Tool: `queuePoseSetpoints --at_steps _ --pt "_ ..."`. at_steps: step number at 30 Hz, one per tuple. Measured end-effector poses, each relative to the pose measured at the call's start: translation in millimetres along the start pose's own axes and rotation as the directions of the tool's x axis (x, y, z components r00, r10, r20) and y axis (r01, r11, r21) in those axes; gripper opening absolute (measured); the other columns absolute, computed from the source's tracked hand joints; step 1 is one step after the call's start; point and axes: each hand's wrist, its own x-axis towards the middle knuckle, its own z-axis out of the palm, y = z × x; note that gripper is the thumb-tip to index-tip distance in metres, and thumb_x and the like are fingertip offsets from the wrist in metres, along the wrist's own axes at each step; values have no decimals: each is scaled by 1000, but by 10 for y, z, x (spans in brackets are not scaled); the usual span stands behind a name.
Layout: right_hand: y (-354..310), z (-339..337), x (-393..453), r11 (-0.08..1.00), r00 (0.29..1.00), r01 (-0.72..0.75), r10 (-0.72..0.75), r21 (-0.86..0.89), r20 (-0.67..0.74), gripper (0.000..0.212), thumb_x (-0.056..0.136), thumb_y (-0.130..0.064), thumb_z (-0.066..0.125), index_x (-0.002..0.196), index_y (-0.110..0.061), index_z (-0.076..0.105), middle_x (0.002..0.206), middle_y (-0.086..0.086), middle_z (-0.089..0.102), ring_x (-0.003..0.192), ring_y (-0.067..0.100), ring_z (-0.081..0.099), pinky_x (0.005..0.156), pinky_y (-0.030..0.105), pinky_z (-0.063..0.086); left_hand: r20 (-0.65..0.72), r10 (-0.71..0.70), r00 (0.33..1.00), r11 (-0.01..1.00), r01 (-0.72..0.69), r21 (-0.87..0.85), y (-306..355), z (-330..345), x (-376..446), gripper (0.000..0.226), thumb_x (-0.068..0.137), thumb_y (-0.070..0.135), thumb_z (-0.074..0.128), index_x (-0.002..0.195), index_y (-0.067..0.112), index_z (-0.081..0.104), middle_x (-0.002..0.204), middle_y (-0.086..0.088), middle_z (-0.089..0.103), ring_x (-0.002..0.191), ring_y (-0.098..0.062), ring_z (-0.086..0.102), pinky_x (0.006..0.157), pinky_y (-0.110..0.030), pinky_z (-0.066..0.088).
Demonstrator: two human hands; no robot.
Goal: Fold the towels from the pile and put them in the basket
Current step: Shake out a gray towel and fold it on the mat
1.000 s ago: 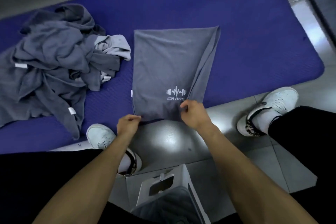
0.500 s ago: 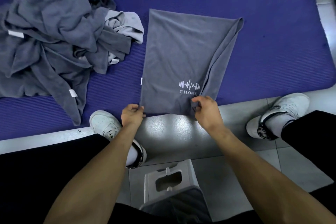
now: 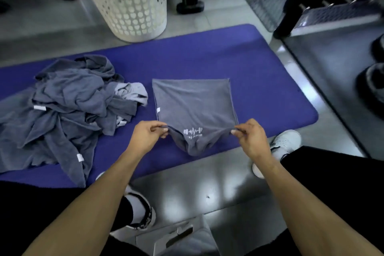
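Towel, grey folded cloth with white barbell logo (image 3: 193,106), lies on the purple foam mat (image 3: 259,81), near edge lifted and sagging between both hands. Left hand (image 3: 145,136) pinches its near-left corner, right hand (image 3: 250,136) its near-right, fingers curled tight. Crumpled grey towel pile (image 3: 68,108) lies left of towel; white perforated plastic basket (image 3: 128,0) stands beyond it.
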Motion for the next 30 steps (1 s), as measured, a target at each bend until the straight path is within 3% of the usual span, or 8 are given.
queuePoseSetpoints --at_steps 3,5,9,13,15,19,22,30 --pt "-119 -314 -22 987 993 62 -45 151 -114 13 87 -20 74 93 -8 76 95 0 60 92 22 57 80 30 43 -69 217 974 966 -204 157 381 -159 -68 9 84 12 76 86 21 77 88 3 66 85 -10 60 84 -18 45" --pt "-282 -549 -47 967 984 95 -56 235 -168 14 90 -22 72 96 -9 76 98 -2 68 95 17 61 81 25 45 -55 305 951 936 -289 200 653 -283 -120 4 84 15 76 87 17 77 98 6 65 95 -11 58 93 -29 46" --pt "-720 -1045 -169 909 943 214 -96 357 -318 8 95 -23 64 89 -21 69 81 -16 67 77 -3 60 69 12 45 -190 366 911 930 -364 49 1213 -414 -367 18 92 14 67 81 28 71 81 18 71 80 -12 66 79 -42 56" --pt "-1018 -1408 -150 921 931 222 -102 320 -351 12 95 -27 63 87 -20 69 78 -11 68 76 2 60 68 7 41 -339 449 827 882 -472 16 1592 -422 -552 12 94 13 63 87 19 70 77 20 69 76 9 62 72 -11 47" --pt "-1055 -1498 -2 961 954 184 -124 208 -272 16 95 -27 63 86 -15 70 80 -5 69 77 10 61 67 13 41 -323 462 826 883 -463 81 1679 -432 -444 9 94 15 63 90 19 70 85 18 69 81 10 61 72 -5 42" --pt "-1056 -1551 479 998 994 13 -7 54 -112 22 94 -26 62 84 -10 71 85 7 71 88 24 65 76 34 52 -252 292 923 937 -224 266 1742 -467 182 11 94 22 63 92 14 71 88 1 68 86 -17 62 73 -26 41" --pt "-1133 -1624 883 991 981 -91 106 93 -165 20 96 -27 58 88 -11 67 93 9 69 92 30 63 80 39 52 -306 179 935 967 -110 229 1902 -544 622 18 96 23 60 100 8 70 91 -3 64 97 -25 61 76 -26 37" --pt "-1605 -1921 1334 921 892 260 -114 290 -438 13 101 -15 50 91 -9 56 80 0 55 77 19 49 69 27 33 -448 438 779 865 -501 -24 2741 -889 980 9 99 12 55 91 14 59 76 3 57 67 -3 50 62 -8 38"
